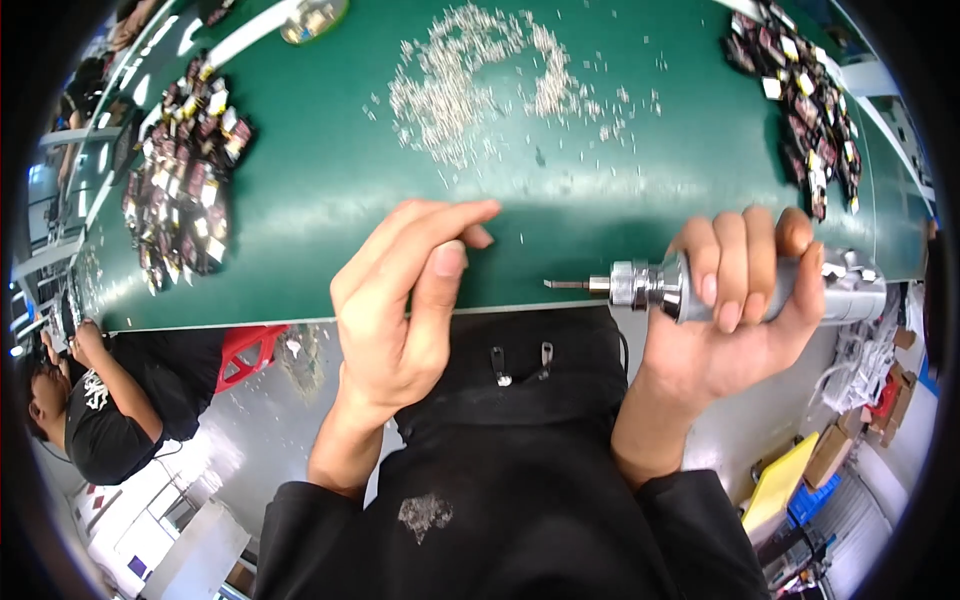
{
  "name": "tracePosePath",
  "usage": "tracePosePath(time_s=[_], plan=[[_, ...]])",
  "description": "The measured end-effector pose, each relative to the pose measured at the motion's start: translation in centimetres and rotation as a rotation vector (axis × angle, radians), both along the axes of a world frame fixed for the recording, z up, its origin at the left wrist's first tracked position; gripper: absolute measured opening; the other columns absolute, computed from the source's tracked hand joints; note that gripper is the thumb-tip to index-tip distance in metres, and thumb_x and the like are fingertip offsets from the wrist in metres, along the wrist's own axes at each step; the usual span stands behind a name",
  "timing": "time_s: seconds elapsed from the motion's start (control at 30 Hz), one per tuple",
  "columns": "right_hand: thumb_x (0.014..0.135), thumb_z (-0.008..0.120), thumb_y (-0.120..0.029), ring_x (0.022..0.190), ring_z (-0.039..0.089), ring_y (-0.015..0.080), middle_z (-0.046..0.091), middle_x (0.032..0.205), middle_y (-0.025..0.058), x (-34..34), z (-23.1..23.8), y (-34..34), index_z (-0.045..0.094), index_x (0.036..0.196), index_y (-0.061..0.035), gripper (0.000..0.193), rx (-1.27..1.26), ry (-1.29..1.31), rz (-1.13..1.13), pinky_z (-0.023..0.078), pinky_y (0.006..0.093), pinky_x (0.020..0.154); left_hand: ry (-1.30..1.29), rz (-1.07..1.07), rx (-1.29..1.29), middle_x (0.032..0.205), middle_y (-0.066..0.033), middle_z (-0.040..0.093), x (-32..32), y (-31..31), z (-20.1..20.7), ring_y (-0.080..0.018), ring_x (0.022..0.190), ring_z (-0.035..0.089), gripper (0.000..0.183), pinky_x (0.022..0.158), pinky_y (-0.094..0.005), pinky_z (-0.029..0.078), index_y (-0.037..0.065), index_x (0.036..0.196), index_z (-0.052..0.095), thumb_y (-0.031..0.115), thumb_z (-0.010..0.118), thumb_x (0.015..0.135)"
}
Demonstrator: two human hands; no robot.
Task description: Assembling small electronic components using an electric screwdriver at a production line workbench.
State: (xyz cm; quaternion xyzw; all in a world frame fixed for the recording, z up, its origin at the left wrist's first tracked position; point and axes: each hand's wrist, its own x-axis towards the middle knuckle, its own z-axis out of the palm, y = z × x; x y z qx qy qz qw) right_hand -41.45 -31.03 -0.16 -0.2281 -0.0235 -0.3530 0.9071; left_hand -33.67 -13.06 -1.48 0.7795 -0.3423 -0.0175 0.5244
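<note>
My right hand (735,290) is wrapped round a silver cylindrical power tool (650,284). The tool lies level just over the table's near edge, its slim metal bit directed left toward my other hand. Palm facing inward, my left hand (400,290) is held at the same edge. Its fingers stretch to the right with the thumb near them, and nothing shows in it. Between the bit and the left fingertips there is a gap. Beyond both hands, many small pale slivers (445,95) lie scattered on the green table (330,225).
Dark small parts with white and yellow bits form one heap (185,190) on the left and another (800,100) on the right. A round dish (313,20) stands at the far edge. To the left sits another person (120,400) near a red stool (248,355).
</note>
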Motion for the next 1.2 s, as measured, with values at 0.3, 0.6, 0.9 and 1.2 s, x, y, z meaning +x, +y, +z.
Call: tracePosePath(time_s=[0.3,0.6,0.9,1.2], plan=[[0.095,0.045,-0.017,0.045,0.030,0.0073,0.032,0.054,-0.0019,0.0,-2.9,2.0,0.041,0.088,-0.0073,0.012,0.176,0.221,-0.018,0.032,0.0241,0.050,-0.254,0.473,0.325,0.069,-0.0049,0.063,20.5,7.0,3.1,-0.0064,0.059,0.053,0.017,0.055,-0.0222,0.042,-0.003,0.091,0.063,0.012,0.056,0.090],[0.092,0.047,-0.016,0.043,0.035,0.0097,0.034,0.053,-0.0004,0.5,-3.5,1.9,0.039,0.087,-0.0084,0.012,0.114,0.161,0.100,0.036,0.0259,0.049,-0.216,0.744,0.944,0.108,-0.0269,0.057,39.3,9.0,-0.5,-0.0427,0.100,0.055,0.050,0.089,-0.0457,0.045,-0.001,0.107,0.053,0.037,0.063,0.077],[0.091,0.046,-0.016,0.044,0.037,0.0116,0.036,0.054,0.0011,-0.5,-3.5,1.9,0.038,0.085,-0.0087,0.013,0.117,0.208,0.114,0.037,0.0278,0.050,-0.459,0.454,1.022,0.103,-0.0223,0.060,35.4,9.8,0.7,-0.0352,0.098,0.056,0.030,0.085,-0.0422,0.046,-0.001,0.113,0.057,0.009,0.051,0.085],[0.091,0.045,-0.016,0.045,0.037,0.0107,0.035,0.054,-0.0003,0.1,-3.4,2.3,0.040,0.087,-0.0076,0.010,0.098,0.225,0.189,0.036,0.0278,0.051,-0.644,-0.179,0.608,0.120,-0.0214,0.053,7.2,5.5,0.6,-0.0373,0.101,0.054,0.046,0.086,-0.0420,0.047,-0.009,0.116,0.050,-0.009,0.057,0.070]])
